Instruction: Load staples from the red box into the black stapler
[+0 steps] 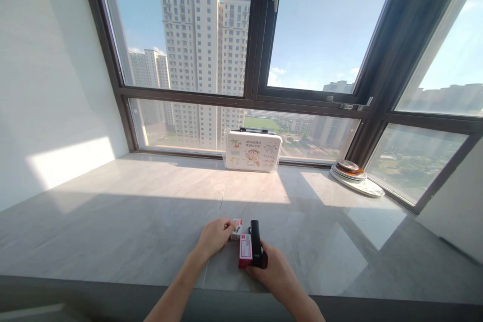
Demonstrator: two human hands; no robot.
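On the grey counter [124,236] below the window, the left hand [215,237] is pinching the left side of a small white-and-red box [237,230], its fingers bunching together there. The right hand [277,265] is holding a larger red-and-white box [245,249] and what appears to be a black stapler [255,241] side by side: the thumb is pressing at the larger box's near end while the other fingers, partly hidden, are curling at the stapler's right side. The small box is sitting at the larger one's far left corner; whether the two are touching, I cannot tell. For good handling, the right hand should be squeezing gently and evenly, since the narrow stapler could be tipping, and the left fingertips should be pressing lightly so the carton's sides are not denting.
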